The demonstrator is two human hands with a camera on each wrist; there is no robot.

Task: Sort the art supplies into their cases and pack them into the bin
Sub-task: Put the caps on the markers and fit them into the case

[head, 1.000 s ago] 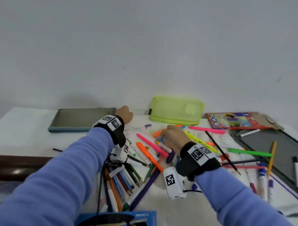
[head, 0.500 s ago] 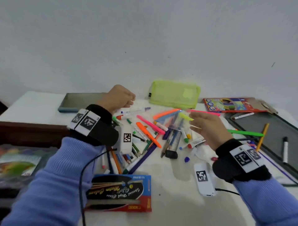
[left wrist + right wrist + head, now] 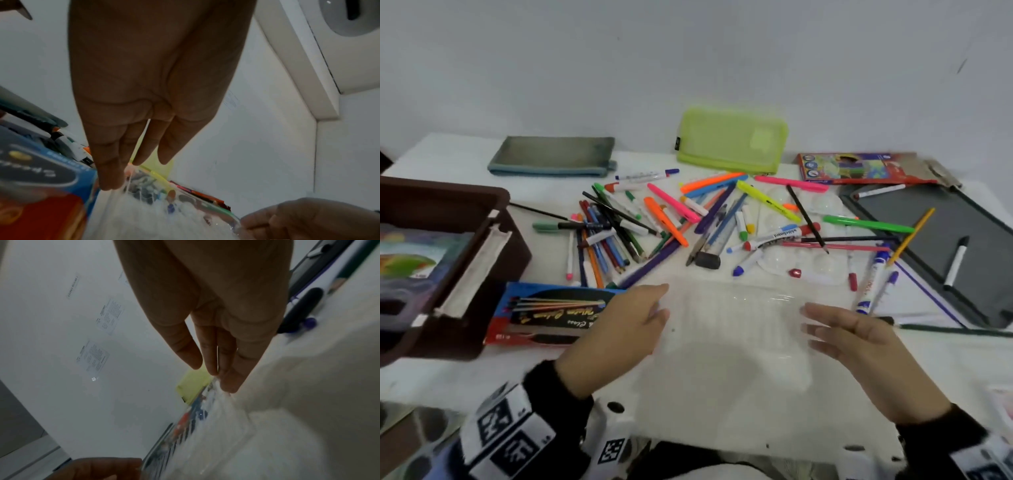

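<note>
I have both hands on the clear plastic tray [image 3: 729, 318], which lies flat near the front edge of the surface. My left hand [image 3: 619, 329] flanks its left end and my right hand [image 3: 859, 342] its right end, each grip wide, fingers straight, nothing pinched. I judge the tray is squared here, just in front of the loose markers and pencils [image 3: 654, 219], so they can be laid in. The green mesh pouch [image 3: 732, 145] and grey pouch [image 3: 553, 156] wait along the back edge; the brown bin [image 3: 445, 260] stands at the left edge.
</note>
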